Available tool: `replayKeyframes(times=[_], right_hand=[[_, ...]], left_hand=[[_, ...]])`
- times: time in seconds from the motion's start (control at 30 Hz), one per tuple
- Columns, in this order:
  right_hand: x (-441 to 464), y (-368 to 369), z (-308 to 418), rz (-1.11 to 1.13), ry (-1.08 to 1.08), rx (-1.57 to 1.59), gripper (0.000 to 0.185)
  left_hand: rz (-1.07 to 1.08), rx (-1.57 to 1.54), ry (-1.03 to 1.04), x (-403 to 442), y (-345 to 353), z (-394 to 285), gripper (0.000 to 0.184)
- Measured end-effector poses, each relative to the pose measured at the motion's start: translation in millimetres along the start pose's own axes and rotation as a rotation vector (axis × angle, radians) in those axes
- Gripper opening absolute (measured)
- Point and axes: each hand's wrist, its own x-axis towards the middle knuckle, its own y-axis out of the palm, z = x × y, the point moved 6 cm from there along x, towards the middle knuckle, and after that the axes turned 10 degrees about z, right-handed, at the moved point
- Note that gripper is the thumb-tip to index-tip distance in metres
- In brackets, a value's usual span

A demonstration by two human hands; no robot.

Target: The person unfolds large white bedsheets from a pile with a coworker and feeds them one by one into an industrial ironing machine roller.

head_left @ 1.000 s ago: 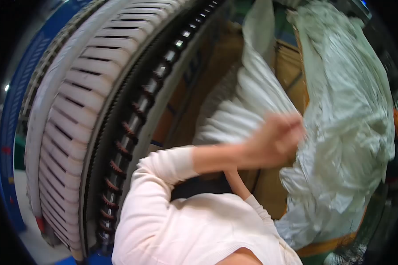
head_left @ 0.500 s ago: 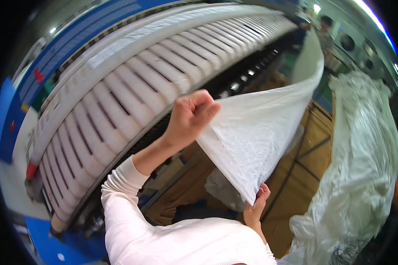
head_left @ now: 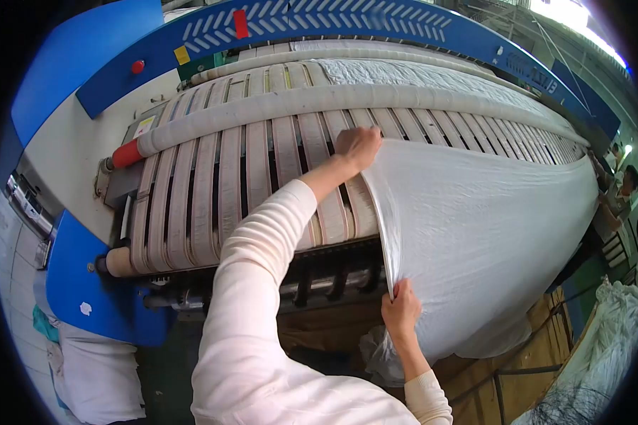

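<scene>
White sheet [head_left: 482, 227]: lies partly over the right-hand portion of the belts [head_left: 220, 184] and hangs down from their near edge. Its left edge is drawn into a narrow fold between the two hands. Left hand [head_left: 360, 147]: positioned over the belts, near the roller [head_left: 262, 110]; fingers curled closed, gripping the upper left corner of the sheet. Right hand [head_left: 402, 308]: positioned below the near edge of the belts; fingers and thumb pinching the left edge of the sheet. Co-worker [head_left: 624, 191]: located at the right end of the belts, beside the far corner of the sheet; the grip is too small to tell.

The roller runs lengthwise across the top of the belts and has a red end [head_left: 126, 154] at left. A crinkled cloth [head_left: 404, 74] lies beyond it. The blue beam [head_left: 333, 23] spans the far side of the belts; a red button [head_left: 137, 66] is mounted toward its left end. A dark shaft [head_left: 326, 283] with rings sits beneath the near edge of the belts. Pale fabric [head_left: 613, 333] is heaped to the near right of the belts, and a white bundle [head_left: 99, 375] sits to their near left
</scene>
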Motion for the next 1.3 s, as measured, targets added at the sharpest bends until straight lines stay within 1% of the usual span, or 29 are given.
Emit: replayKeyframes(times=[0.07,0.1,0.13,0.23,0.33,0.43,0.47,0.5,0.53,0.57,0.6,0.63,0.67,0.7,0.73,0.77,0.8,0.87,0.9,0.93,0.97,1.03,1.1,1.13,1.23,1.3], right_hand=[[15,7,3,0.080,0.005,-0.041,0.022],[23,10,6,0.080,-0.002,-0.049,0.022],[29,13,10,0.087,-0.003,-0.052,0.023],[36,20,27,0.116,-0.014,-0.060,0.024],[46,19,40,0.116,-0.029,-0.056,0.024],[53,23,50,0.083,-0.061,-0.034,0.022],[54,22,51,0.068,-0.075,-0.036,0.022],[55,25,51,0.101,-0.069,-0.027,0.021],[56,29,51,0.107,-0.036,-0.013,0.021],[53,35,49,0.032,-0.106,-0.016,0.017],[50,54,36,0.123,-0.060,0.011,0.012],[39,72,36,0.411,-0.144,-0.203,0.008],[27,84,28,0.376,-0.118,-0.033,0.009],[9,88,19,0.331,-0.151,0.057,0.010],[-10,91,10,0.287,-0.188,0.145,0.011],[-29,96,-8,0.302,-0.132,0.225,0.013],[-46,96,-30,0.285,-0.058,0.245,0.016],[-84,84,-83,0.342,0.140,0.284,0.018],[-105,82,-114,0.302,0.265,0.246,0.019],[-126,70,-137,0.262,0.408,0.279,0.015],[-145,59,-156,0.204,0.465,0.350,0.017],[-173,34,-180,0.122,0.547,0.379,0.021],[-201,24,-205,0.056,0.618,0.471,0.025],[-209,17,-212,0.022,0.676,0.470,0.027],[-237,6,-224,-0.077,0.831,0.636,0.026],[-251,16,-231,-0.135,0.809,0.703,0.025]], left_hand=[[0.003,0.130,0.013,4,20,3,0.011],[0.010,0.194,0.022,8,31,4,0.011],[-0.074,0.293,0.068,11,25,-2,0.026],[-0.224,0.561,0.304,22,14,-16,0.033],[-0.220,0.465,0.609,15,13,-47,0.046],[-0.016,0.075,0.581,-20,26,-54,0.063],[0.074,0.059,0.505,-20,36,-45,0.064],[0.153,0.040,0.446,-15,44,-33,0.066],[0.233,0.020,0.425,-5,50,-28,0.068],[0.323,-0.046,0.428,-2,35,-29,0.065],[0.219,-0.042,0.499,0,41,-24,0.065],[0.186,0.065,0.491,3,45,-23,0.066],[0.095,0.081,0.525,6,42,-21,0.058],[0.103,0.142,0.518,9,42,-17,0.058],[0.014,0.190,0.552,11,34,-21,0.057],[-0.010,0.190,0.537,14,26,-23,0.058],[-0.092,0.192,0.524,17,19,-21,0.054],[0.027,0.215,0.404,17,3,-29,0.043],[0.077,0.146,0.430,23,20,-17,0.039],[0.134,0.085,0.451,30,36,1,0.035],[0.136,0.051,0.417,33,38,10,0.035],[0.129,-0.025,0.347,44,35,15,0.035],[0.149,0.097,0.257,49,37,21,0.037],[0.160,0.160,0.210,50,34,17,0.038],[0.177,0.229,0.063,40,28,11,0.041],[0.009,0.238,0.126,17,19,-4,0.042]])
